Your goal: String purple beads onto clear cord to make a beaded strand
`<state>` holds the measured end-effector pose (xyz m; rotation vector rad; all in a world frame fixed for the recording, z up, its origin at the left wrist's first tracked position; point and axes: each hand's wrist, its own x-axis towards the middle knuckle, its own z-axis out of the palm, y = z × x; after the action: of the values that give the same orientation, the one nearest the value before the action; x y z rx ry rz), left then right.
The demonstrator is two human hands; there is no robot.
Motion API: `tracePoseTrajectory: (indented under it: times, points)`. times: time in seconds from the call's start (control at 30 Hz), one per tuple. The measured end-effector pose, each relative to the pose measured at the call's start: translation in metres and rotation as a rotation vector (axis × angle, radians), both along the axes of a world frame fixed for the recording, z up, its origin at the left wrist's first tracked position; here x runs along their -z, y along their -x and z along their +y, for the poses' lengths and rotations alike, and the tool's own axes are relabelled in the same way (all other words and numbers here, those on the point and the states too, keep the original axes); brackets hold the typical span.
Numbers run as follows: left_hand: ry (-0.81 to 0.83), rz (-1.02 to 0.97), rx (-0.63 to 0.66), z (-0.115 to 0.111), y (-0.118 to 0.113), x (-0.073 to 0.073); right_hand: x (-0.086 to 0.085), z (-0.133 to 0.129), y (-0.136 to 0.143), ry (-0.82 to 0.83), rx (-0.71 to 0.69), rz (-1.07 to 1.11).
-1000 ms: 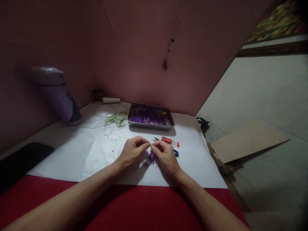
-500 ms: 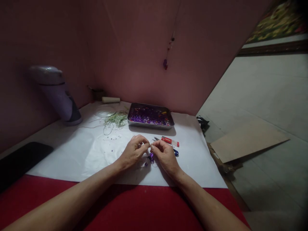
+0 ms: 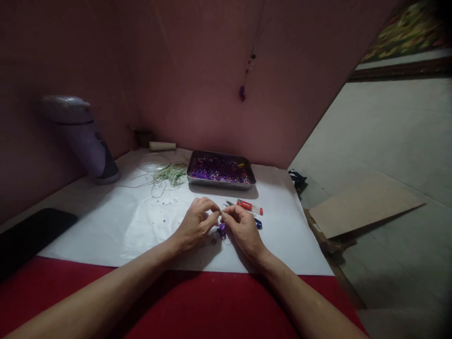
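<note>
My left hand point(image 3: 199, 223) and my right hand point(image 3: 243, 230) meet fingertip to fingertip over the white sheet point(image 3: 106, 226). Both are closed in a pinch on a string of purple beads point(image 3: 222, 230), which hangs just under the fingertips. The thread between the fingers is too fine to make out. Dark and clear small pieces lie below the beads, partly in shadow. Just beyond my right hand are a red-handled pointed tool point(image 3: 244, 205) and a blue object point(image 3: 259, 223), half hidden by the hand.
Behind the hands stands a metal tray point(image 3: 221, 183) of purple beads. Left of it lie tangled pale-green thread point(image 3: 169, 175) and a cream roll point(image 3: 162, 146). Loose beads point(image 3: 164, 202) dot the sheet. A purple flask point(image 3: 84, 141) and a black flat object point(image 3: 35, 235) stand left. Beads point(image 3: 242, 92) hang above.
Almost nothing differs. Both hands keep their pinch in the same spot, and the beads below have shifted only very slightly.
</note>
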<state>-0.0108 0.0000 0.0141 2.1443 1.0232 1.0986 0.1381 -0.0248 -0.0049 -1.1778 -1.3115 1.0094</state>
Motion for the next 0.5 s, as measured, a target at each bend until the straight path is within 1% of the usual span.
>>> tracePoseTrajectory:
  times: [0.13,0.37,0.5]
  points:
    - [0.023,0.021,-0.005,0.0003,0.0006,0.0007,0.0008,0.0002,0.0,-0.009,0.0,-0.01]
    - [-0.015,0.007,0.037,-0.0019,-0.0001,-0.0028,-0.0013,0.0003,0.0001,-0.032,0.005,0.002]
    - [0.007,-0.005,0.017,-0.0006,-0.0003,-0.0024,-0.0009,0.0,-0.0004,-0.018,-0.001,-0.002]
